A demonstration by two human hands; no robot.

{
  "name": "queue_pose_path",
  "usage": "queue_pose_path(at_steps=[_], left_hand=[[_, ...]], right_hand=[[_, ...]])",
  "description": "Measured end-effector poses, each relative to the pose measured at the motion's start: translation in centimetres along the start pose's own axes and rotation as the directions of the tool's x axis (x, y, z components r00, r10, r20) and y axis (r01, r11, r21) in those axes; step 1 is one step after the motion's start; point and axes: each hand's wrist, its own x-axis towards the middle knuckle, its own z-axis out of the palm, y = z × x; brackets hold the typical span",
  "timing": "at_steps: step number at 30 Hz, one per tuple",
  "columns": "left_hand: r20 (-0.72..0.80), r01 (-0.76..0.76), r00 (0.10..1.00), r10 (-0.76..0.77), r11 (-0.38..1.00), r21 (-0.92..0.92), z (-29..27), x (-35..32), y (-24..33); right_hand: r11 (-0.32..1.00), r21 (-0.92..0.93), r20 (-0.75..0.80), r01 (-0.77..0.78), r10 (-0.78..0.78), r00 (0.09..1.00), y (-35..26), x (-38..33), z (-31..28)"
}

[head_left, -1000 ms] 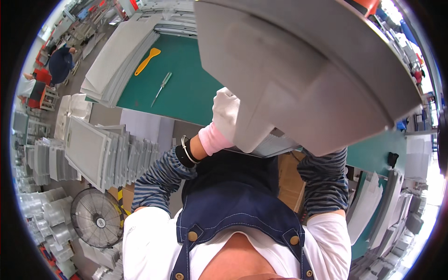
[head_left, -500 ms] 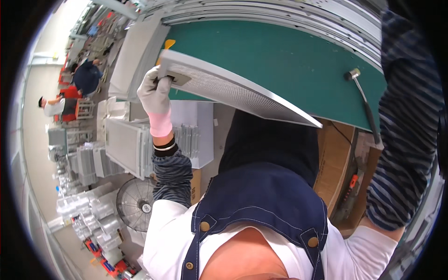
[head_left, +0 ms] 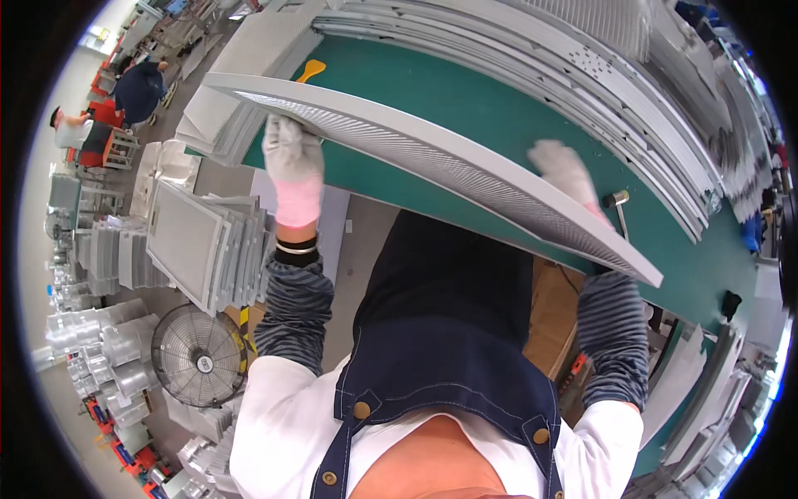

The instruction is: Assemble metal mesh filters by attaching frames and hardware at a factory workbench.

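Note:
A long mesh panel with a silver-grey frame [head_left: 465, 158] is tilted above the green work table [head_left: 399, 71], its right end lower and nearer to me. My left hand [head_left: 293, 162], in a pale glove with a pink cuff, is closed on the panel's near edge toward the left end; some fingers are hidden. Beyond the panel's far edge, toward its right end, is my right hand [head_left: 564, 170], also gloved. It is smeared by motion and partly covered by the panel, so its finger position and any contact are unclear.
A hammer [head_left: 617, 200] lies right of the panel, and a yellow scraper-like tool [head_left: 312, 70] at the far left. Metal profiles [head_left: 532, 58] line the table's back. Stacked framed panels [head_left: 187, 241] and a fan [head_left: 199, 353] stand at left. Two people are farther off.
My right arm has come down from the upper right, bringing its hand behind the panel. The panel now reaches farther left past my left hand and farther right. The view has shifted rightward.

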Motion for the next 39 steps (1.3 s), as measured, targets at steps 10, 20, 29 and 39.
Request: queue_pose_path(at_steps=[10, 20, 29, 39], left_hand=[[0.435, -0.093, 0.886, -0.162, 0.857, 0.508, 3.2, 1.0, -4.6], [0.613, -0.684, 0.658, -0.437, -0.006, 0.729, -0.5, -0.6, -3.2], [0.576, -0.537, 0.765, -0.289, 0.208, 0.818, 2.5, -1.1, -5.5], [0.450, -0.432, 0.869, -0.206, 0.126, 0.893, 1.4, -2.9, -6.6]], right_hand=[[0.792, -0.049, -0.393, -0.609, 0.545, 0.741, 7.0, -10.3, -7.5], [0.470, 0.515, -0.087, -0.717, 0.860, 0.502, 6.4, -15.4, -5.8], [0.964, 0.159, 0.298, -0.212, 0.158, 0.941, -6.4, -2.3, -8.0], [0.953, 0.233, 0.149, 0.194, -0.233, 0.961, -7.4, 8.4, -4.9]])
